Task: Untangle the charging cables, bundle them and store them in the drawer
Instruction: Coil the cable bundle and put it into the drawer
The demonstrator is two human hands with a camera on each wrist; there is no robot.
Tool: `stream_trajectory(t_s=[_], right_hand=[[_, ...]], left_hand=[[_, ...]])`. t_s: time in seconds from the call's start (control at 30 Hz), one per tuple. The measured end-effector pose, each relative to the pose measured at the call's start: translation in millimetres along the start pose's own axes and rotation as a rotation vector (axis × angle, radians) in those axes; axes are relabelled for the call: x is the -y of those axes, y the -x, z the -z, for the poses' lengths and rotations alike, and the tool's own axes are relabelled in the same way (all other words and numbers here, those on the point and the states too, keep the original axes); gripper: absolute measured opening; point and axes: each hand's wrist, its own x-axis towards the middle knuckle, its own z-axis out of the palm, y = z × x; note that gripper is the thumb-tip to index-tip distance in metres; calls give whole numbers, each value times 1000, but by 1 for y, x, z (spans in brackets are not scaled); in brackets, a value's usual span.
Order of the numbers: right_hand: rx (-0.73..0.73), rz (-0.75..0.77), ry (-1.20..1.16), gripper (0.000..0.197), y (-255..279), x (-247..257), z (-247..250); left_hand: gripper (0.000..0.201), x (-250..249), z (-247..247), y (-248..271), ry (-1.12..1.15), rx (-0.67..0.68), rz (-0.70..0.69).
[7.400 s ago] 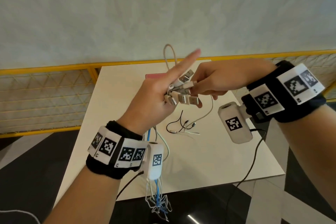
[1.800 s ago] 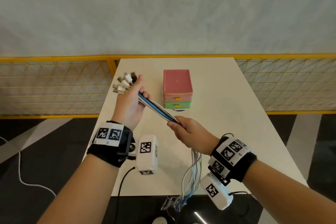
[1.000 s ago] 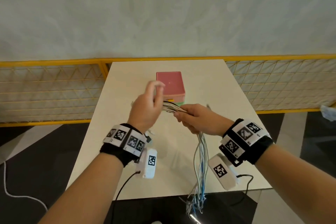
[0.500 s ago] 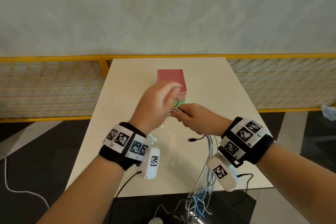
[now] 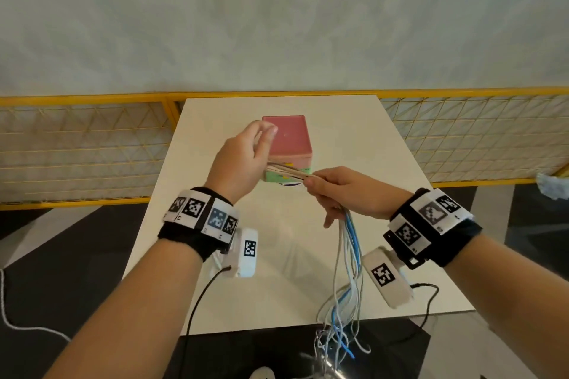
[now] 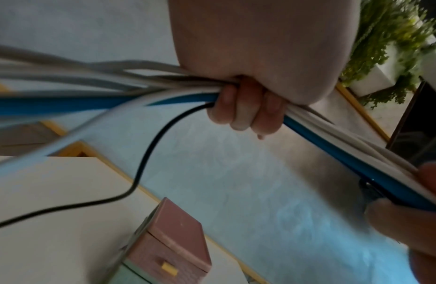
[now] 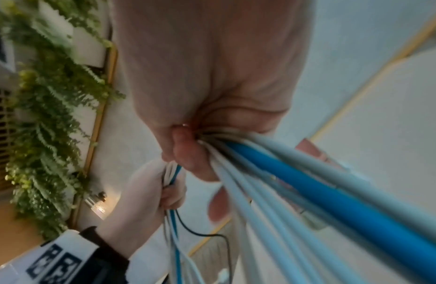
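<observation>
So the loose ends of the cables dangle past the near edge of the table, white and blue ones mostly. Just above that edge the right hand has its fingers curled tight round the bunch, and the left hand grips the same bunch a bit further along, thumb and forefinger sticking up. One thin black cable droops loose from the left fist. Past the hands sits the little drawer box, mid-table, drawers closed, with bare tabletop all round it.
</observation>
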Motion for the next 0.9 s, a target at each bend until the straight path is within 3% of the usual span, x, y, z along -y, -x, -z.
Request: stream_trajectory(t_s=[0.13, 0.2, 0.3, 0.4, 0.43, 0.6, 0.7, 0.8, 0.9], right_hand=[[-107, -5, 110, 34, 0, 2, 0], [-118, 33, 205, 33, -5, 12, -3], [-130, 106, 331, 34, -14, 29, -3], [-102, 147, 399, 24, -20, 41, 9], [-86, 139, 439, 16, -21, 43, 14], [-204, 89, 555, 29, -22, 36, 42], [-296, 190, 506, 22, -22, 26, 44], [-348, 307, 447, 11, -23, 12, 30], [-361, 339, 306, 16, -27, -12, 13]], left_hand=[[34, 0, -1, 0, -115, 48, 38], [35, -13, -2, 3, -83, 87, -54], [41, -43, -8, 11, 35, 266, -175], [56, -50, -6, 11, 52, 307, -155], [57, -48, -3, 9, 32, 314, -144], [46, -30, 9, 2, -194, 393, -133], [34, -29, 16, 5, -67, 308, -146], [39, -40, 23, 2, 197, 102, -74], [45, -49, 30, -6, 304, -16, -53]])
